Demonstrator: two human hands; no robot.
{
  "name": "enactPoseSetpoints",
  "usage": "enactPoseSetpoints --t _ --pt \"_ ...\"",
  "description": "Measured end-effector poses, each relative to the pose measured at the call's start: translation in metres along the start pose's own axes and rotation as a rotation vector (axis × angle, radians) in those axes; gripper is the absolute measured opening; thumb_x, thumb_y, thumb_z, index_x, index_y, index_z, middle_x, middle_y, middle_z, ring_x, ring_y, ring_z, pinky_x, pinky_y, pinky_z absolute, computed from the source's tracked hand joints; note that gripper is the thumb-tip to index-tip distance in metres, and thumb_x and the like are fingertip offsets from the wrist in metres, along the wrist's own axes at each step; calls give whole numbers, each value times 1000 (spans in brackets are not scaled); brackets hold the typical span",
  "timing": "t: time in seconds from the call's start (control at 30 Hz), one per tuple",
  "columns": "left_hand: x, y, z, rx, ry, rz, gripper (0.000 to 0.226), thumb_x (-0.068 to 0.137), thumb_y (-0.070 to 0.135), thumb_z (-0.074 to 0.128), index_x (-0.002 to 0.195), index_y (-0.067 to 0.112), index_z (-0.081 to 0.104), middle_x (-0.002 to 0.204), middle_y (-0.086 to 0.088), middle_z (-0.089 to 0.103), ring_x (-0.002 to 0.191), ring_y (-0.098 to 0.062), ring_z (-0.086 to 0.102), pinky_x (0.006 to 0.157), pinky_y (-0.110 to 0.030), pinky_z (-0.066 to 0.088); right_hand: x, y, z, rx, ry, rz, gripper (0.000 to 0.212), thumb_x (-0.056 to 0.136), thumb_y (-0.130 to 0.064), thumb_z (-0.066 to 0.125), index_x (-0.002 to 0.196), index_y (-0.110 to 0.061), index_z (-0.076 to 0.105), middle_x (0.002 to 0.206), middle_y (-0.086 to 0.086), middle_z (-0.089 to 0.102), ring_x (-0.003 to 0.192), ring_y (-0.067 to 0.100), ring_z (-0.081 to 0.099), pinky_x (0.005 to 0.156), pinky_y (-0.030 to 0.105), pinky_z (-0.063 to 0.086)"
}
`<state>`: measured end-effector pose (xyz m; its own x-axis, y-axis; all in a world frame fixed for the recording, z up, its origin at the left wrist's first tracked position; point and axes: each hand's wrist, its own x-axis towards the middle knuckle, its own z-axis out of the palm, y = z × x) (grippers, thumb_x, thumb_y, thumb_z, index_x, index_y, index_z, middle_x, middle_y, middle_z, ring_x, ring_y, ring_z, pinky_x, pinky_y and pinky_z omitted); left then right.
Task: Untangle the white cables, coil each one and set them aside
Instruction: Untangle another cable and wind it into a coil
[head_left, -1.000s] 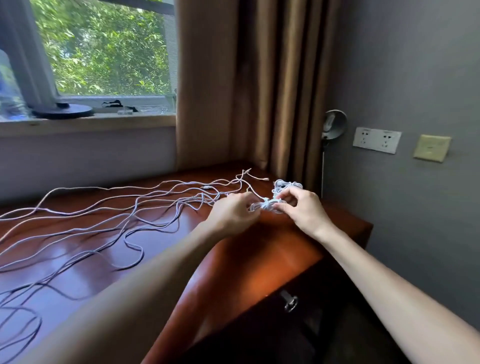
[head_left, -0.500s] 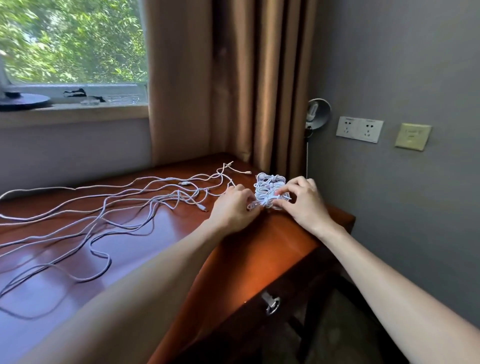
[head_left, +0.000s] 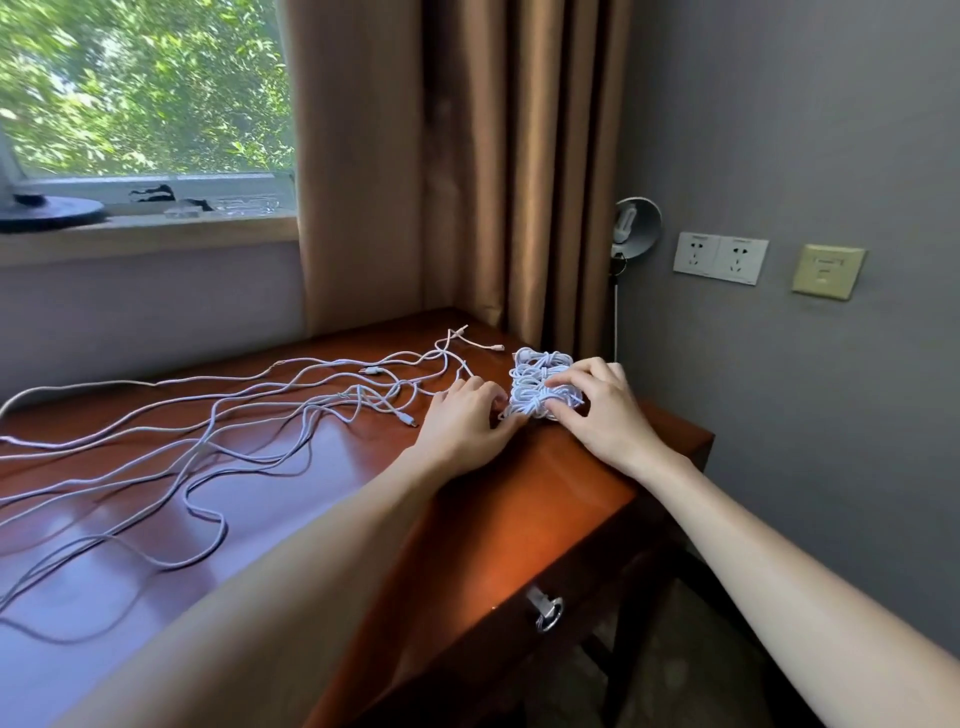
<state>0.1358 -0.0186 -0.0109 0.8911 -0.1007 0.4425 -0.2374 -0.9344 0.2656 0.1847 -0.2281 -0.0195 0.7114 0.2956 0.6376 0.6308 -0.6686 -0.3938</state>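
A bundle of coiled white cables (head_left: 535, 382) lies on the wooden desk (head_left: 519, 499) near its far right corner. My right hand (head_left: 597, 410) rests on the bundle's right side, fingers spread over the coils and thumb at its near edge. My left hand (head_left: 465, 415) lies palm down at the bundle's left edge, fingertips touching the nearest coil. Several loose white cables (head_left: 218, 441) trail in long tangled strands across the desk to the left, their plugs (head_left: 408, 420) lying near my left hand.
Brown curtains (head_left: 467, 171) hang behind the desk corner. A small lamp (head_left: 636, 223) and wall sockets (head_left: 719, 257) are on the grey wall to the right. A drawer with a metal ring pull (head_left: 545, 610) is under the desk's front. A windowsill (head_left: 150, 228) runs along the back left.
Both hands moved the coiled cable from just above the desk down onto the bundle at the corner. The camera turned right, so the window slid left.
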Motion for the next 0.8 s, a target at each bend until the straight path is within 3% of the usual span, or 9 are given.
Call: enactPoseSetpoints --t 0.2,0.43,0.6,0.73,0.8 --pt "-9 -12 -18 30 -3 -21 39 93 52 55 123 27 61 122 3 60 122 -20 50 103 -41 38 4 -14 0 2 -28 -46 23 89 -25 74 111 -24 73 110 -9 57 112 19 49 106 37 38" --pt "-23 -34 -45 110 19 -56 37 96 47 53 126 27 60 127 3 59 127 -21 45 107 -39 32 13 -39 12 33 -73 -102 18 91 -24 72 108 -23 74 112 -3 63 116 20 51 106 34 36" --pt "-33 -59 -61 124 66 -96 31 97 37 54 123 24 63 132 3 58 130 -23 42 107 -38 29 22 -60 24 49 -81 -141 15 91 -21 71 106 -21 75 105 -5 62 108 14 51 95 18 26" --pt "-34 -73 -68 123 89 -131 28 98 43 55 118 27 65 126 4 59 126 -22 44 104 -37 30 34 -68 36 65 -159 -162 16 92 -25 69 107 -26 73 109 -6 62 109 21 53 103 34 38" --pt "-31 -76 -70 124 86 -137 29 99 44 53 120 26 63 126 3 59 126 -21 44 105 -37 30 43 -69 41 46 -191 -156 17 93 -26 68 110 -26 73 113 -5 63 110 21 53 103 34 38"
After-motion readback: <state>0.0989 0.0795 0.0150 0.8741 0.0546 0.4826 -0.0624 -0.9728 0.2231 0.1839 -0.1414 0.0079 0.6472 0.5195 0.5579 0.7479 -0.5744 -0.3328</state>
